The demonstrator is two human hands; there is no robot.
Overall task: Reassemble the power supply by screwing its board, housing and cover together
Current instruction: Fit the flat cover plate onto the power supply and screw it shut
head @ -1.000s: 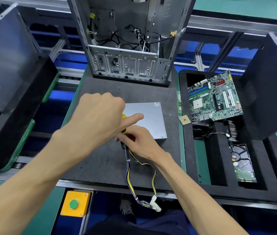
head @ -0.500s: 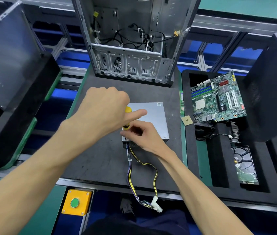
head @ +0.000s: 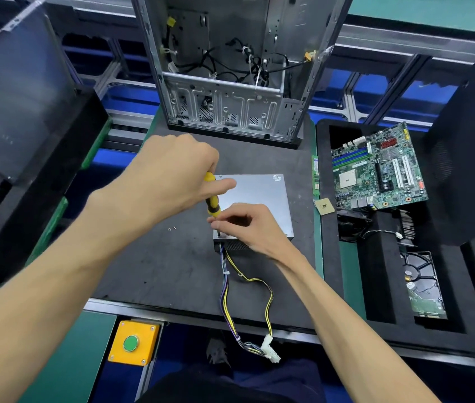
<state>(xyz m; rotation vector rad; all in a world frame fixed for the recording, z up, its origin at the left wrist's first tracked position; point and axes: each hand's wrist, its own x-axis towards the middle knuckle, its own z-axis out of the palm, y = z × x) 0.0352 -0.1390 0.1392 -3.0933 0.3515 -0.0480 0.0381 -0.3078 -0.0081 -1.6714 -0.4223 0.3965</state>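
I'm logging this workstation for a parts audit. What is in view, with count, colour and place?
power supply: 1, silver, middle of the black mat
cable bundle: 1, yellow, purple and black, from the supply's near end to a white connector at the mat's edge
screwdriver: 1, yellow and black handle, upright over the supply's near left corner
loose screws: 2, silver, on the mat left of the supply
computer case: 1, grey, open, far end of the mat
motherboard: 1, green, in the black foam tray at right
processor chip: 1, gold, at the tray's left edge
hard drive: 1, in a tray slot, near right
button box: 1, yellow, green button, below the mat
left hand: grips the screwdriver
right hand: fingers pinch at the screwdriver's shaft
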